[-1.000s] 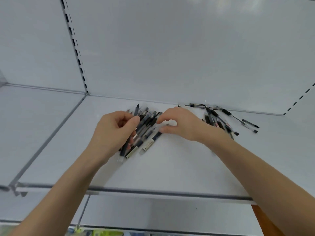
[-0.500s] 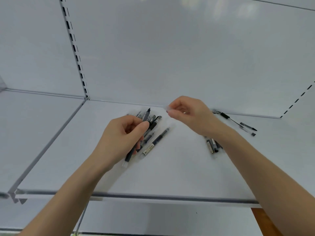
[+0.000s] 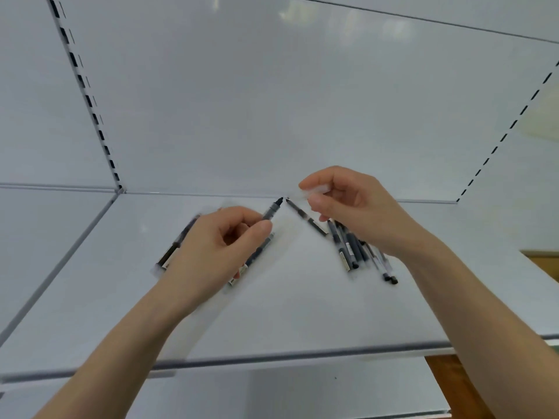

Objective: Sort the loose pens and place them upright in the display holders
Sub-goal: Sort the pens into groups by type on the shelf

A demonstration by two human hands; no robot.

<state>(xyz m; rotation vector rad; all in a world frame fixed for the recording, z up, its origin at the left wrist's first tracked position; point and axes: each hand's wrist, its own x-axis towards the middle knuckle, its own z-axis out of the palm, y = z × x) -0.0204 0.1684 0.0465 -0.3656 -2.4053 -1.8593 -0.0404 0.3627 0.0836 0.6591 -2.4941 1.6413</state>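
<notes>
1. We stand before a white shelf (image 3: 272,322) with a grey front edge; a white back panel (image 3: 272,101) rises behind it.
2. A slotted upright strip (image 3: 87,98) runs down the back panel at the left and meets the shelf's rear corner; a dashed row of slots (image 3: 508,128) slants down at the right.
3. A second white shelf (image 3: 39,237) adjoins on the left, and a lower shelf (image 3: 302,391) shows beneath the front edge. A brown wooden surface (image 3: 447,385) shows at the lower right.
4. The pens are slim, with clear barrels, dark ink inside and black tips; some carry a pale label near one end.
5. Our left hand (image 3: 211,252) has its grip closed on a bundle of pens (image 3: 260,249), one black tip poking up past the thumb. Another pen (image 3: 177,243) shows at the hand's left side, blurred; we cannot tell whether it is held or lying flat.
6. Our right hand (image 3: 354,207) pinches something clear and blurred (image 3: 314,189) between thumb and fingers; we cannot tell what it is.
7. A single pen (image 3: 305,217) lies aslant just below that hand, its tip near the tip of the bundle.
8. A loose cluster of pens (image 3: 360,252) lies flat on the shelf under the right wrist.
</notes>
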